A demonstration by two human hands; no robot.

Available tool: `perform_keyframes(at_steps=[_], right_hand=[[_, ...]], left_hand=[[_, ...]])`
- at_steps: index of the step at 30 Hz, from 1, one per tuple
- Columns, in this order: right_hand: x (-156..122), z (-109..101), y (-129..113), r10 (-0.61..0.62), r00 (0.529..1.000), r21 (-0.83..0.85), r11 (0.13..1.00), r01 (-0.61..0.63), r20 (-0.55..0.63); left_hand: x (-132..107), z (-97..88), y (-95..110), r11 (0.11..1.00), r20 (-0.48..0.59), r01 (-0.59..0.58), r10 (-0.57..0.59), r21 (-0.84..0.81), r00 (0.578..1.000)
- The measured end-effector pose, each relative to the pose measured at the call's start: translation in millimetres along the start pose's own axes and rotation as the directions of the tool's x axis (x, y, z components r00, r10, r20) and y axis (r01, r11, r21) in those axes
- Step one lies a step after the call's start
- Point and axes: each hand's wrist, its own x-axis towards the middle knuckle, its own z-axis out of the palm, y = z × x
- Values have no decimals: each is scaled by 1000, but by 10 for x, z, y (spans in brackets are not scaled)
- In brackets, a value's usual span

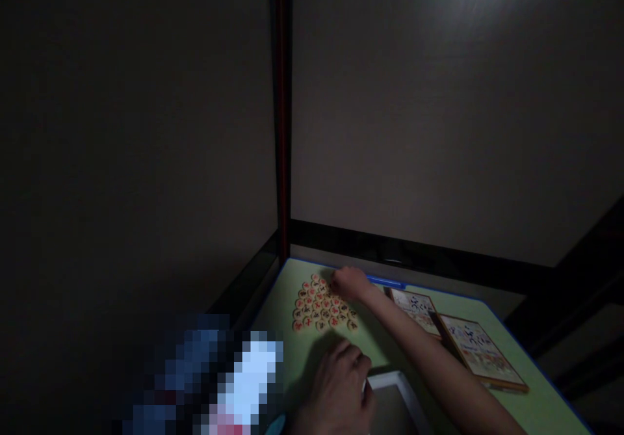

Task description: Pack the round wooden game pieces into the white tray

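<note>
A cluster of several round pale game pieces (pixel 322 308) with red and dark marks lies on a green table (pixel 390 350). My right hand (pixel 348 283) reaches across to the far right edge of the cluster, fingers curled down onto the pieces; whether it grips one is hidden. My left hand (pixel 341 386) rests near the table's front, fingers bent, touching the rim of a white tray (pixel 397 383). The room is very dark.
Two printed boards with wooden frames (pixel 480 350) lie side by side at the right of the table. A blue strip (pixel 385 281) runs along the far edge. A dark post (pixel 281 116) stands in the wall corner. A blurred patch covers the lower left.
</note>
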Motion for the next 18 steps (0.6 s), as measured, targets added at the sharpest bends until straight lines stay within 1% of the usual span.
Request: perform_keyframes(at_steps=[3, 7, 11, 18], right_hand=[[-11, 33, -59, 26, 1000, -28, 999, -26, -10], [-18, 53, -91, 45, 999, -52, 998, -46, -15], [-32, 53, -102, 53, 998, -60, 997, -54, -19], [-46, 38, -126, 72, 997, -59, 996, -73, -13]], left_hand=[[-17, -18, -9, 998, 35, -62, 62, -26, 997], [-18, -35, -27, 992, 36, -121, 122, -37, 992], [-2, -50, -42, 989, 40, -140, 141, -40, 989], [6, -49, -36, 990, 30, -141, 141, -12, 990]])
